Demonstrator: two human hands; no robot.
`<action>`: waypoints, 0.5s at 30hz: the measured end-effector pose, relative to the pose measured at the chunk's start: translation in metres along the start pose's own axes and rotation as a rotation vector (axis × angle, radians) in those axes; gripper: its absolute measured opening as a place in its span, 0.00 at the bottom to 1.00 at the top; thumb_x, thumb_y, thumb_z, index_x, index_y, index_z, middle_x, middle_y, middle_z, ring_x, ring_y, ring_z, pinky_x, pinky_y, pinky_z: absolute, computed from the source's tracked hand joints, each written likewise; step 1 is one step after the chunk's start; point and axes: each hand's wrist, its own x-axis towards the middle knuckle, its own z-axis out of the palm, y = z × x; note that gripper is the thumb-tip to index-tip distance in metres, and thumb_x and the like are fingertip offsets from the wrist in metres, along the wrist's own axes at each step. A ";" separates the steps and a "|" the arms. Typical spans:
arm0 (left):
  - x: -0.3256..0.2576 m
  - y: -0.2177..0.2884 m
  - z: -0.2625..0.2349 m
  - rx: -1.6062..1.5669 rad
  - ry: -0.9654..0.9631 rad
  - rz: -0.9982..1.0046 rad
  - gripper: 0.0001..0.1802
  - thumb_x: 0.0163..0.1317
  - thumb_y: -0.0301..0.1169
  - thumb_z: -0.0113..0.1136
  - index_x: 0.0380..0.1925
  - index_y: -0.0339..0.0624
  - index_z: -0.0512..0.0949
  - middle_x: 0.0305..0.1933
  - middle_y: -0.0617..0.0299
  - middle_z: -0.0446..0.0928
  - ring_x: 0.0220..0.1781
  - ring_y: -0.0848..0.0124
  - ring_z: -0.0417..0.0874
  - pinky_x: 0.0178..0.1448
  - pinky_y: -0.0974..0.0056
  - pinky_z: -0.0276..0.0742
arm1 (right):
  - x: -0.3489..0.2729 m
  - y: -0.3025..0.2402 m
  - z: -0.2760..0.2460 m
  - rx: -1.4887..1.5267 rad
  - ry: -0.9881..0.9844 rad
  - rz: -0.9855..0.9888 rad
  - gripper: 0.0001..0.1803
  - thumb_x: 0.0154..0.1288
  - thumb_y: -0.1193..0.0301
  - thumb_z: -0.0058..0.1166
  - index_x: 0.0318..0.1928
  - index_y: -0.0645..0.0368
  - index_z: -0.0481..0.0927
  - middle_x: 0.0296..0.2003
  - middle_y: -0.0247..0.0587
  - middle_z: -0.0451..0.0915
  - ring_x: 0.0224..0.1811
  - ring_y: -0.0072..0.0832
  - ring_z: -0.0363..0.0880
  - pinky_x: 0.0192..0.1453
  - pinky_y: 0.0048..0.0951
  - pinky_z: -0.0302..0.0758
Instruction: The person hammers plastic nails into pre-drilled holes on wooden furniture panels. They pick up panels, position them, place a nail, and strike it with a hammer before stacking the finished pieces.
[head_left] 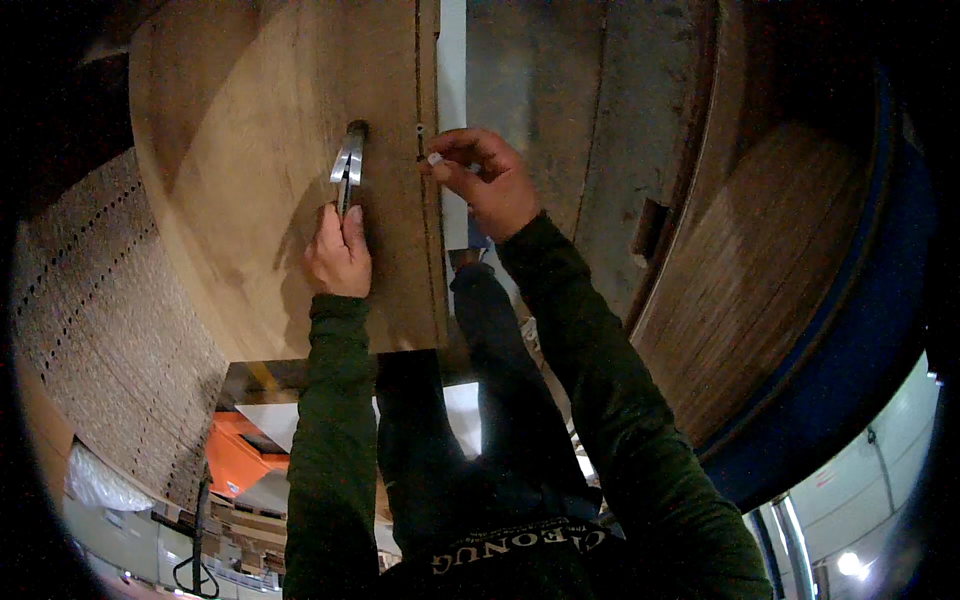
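Observation:
In my left hand (pixel 338 255) is a claw hammer (pixel 347 168). Its shiny split claw points away from me, over the face of a brown wooden panel (pixel 270 180). My right hand (pixel 490 180) is closed in a pinch at the panel's right edge, with a small white piece (pixel 435 159) at the fingertips; its exact kind is too small to make out. Beside those fingertips, a small dark slot or fitting (pixel 420 132) shows in the panel's edge.
A grey-brown wooden panel (pixel 540 110) stands to the right, with a rectangular notch (pixel 650 230). Further right are another wooden panel (pixel 770 260) and a blue curved surface (pixel 880 310). A perforated board (pixel 110 310) stands at left, with an orange object (pixel 238 452) below.

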 end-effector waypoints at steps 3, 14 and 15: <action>0.000 0.002 0.002 -0.028 0.004 0.006 0.14 0.59 0.40 0.43 0.24 0.40 0.65 0.20 0.47 0.69 0.24 0.49 0.70 0.24 0.53 0.62 | -0.003 0.003 -0.001 0.172 -0.007 0.070 0.09 0.51 0.75 0.53 0.35 0.59 0.72 0.32 0.35 0.74 0.32 0.23 0.73 0.41 0.24 0.69; -0.002 0.001 0.004 0.026 0.095 0.082 0.13 0.58 0.38 0.45 0.26 0.38 0.68 0.20 0.47 0.70 0.23 0.49 0.71 0.23 0.53 0.64 | 0.008 0.020 -0.003 -0.915 0.103 -0.293 0.09 0.47 0.71 0.56 0.31 0.57 0.74 0.26 0.39 0.72 0.24 0.27 0.71 0.27 0.27 0.67; -0.002 0.002 0.004 0.028 0.090 0.075 0.13 0.58 0.38 0.45 0.26 0.38 0.68 0.20 0.47 0.70 0.23 0.49 0.71 0.23 0.54 0.64 | 0.009 0.021 -0.004 -0.931 0.094 -0.331 0.09 0.47 0.71 0.56 0.31 0.56 0.74 0.25 0.39 0.72 0.24 0.29 0.71 0.27 0.27 0.67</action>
